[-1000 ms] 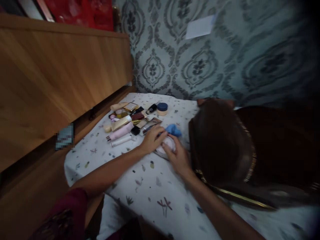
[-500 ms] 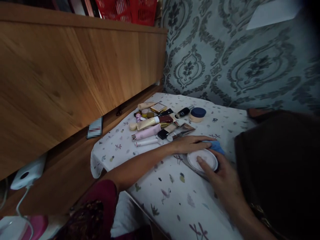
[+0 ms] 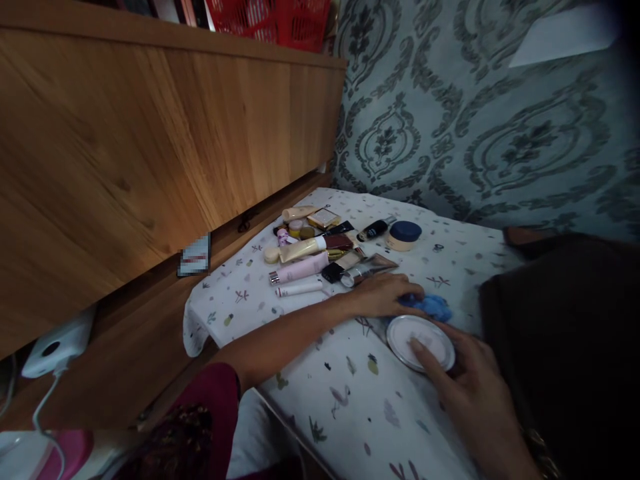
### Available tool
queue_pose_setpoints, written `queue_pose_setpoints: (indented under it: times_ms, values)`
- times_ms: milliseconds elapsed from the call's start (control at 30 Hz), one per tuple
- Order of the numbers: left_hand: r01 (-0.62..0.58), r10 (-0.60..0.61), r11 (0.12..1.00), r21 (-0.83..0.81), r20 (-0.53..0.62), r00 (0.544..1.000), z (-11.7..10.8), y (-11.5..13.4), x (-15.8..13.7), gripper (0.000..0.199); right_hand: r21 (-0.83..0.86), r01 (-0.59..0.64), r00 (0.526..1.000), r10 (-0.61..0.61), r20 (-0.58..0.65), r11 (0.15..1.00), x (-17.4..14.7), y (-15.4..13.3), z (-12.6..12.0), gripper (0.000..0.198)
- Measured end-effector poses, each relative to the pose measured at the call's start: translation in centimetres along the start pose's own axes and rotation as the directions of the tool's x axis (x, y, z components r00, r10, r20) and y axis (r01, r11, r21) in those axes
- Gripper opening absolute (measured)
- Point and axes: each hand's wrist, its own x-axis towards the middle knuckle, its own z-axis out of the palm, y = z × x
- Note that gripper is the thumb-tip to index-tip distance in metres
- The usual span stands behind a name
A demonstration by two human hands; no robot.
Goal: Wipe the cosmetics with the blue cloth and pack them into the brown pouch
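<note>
R hand (image 3: 473, 377) grips rd. white-topped container (image 3: 404, 337); L hand (image 3: 383, 295) on blue cloth (image 3: 435, 309), grip unclear. Prob. handling step; next needs steady hold.

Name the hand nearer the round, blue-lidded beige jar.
Left. The left hand is in front of the jar; the right hand, farther off, holds a round white container.

Dark bag (image 3: 560, 333) ran off the right edge, red basket (image 3: 267, 20) got cropped up top, left hand (image 3: 387, 297) part-covered blue bundle (image 3: 435, 308), pink tube (image 3: 303, 269) lettering too small to read
</note>
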Motion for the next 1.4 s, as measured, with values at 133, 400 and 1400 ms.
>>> queue_pose_setpoints:
  times_ms: [133, 400, 1400]
  values:
    - [-0.100, 0.096, 0.989, -0.107, -0.045, 0.994, 0.2, 0.1, 0.0, 0.022, 0.006, -0.005, 0.998, 0.004, 0.064, 1.000, -0.2, 0.1, -0.2, 0.055]
    - [-0.051, -0.046, 0.938, -0.342, -0.269, 0.962, 1.4, -0.2, -0.9, 0.016, -0.030, 0.041, 0.994, -0.038, 0.106, 0.999, -1.3, 0.0, 0.7, 0.083]
    - [-0.060, 0.012, 0.967, -0.246, -0.191, 0.982, 1.2, 3.2, -3.0, 0.015, 0.096, -0.140, 0.965, 0.114, 0.236, 0.985, -0.9, -1.6, -0.9, 0.103]
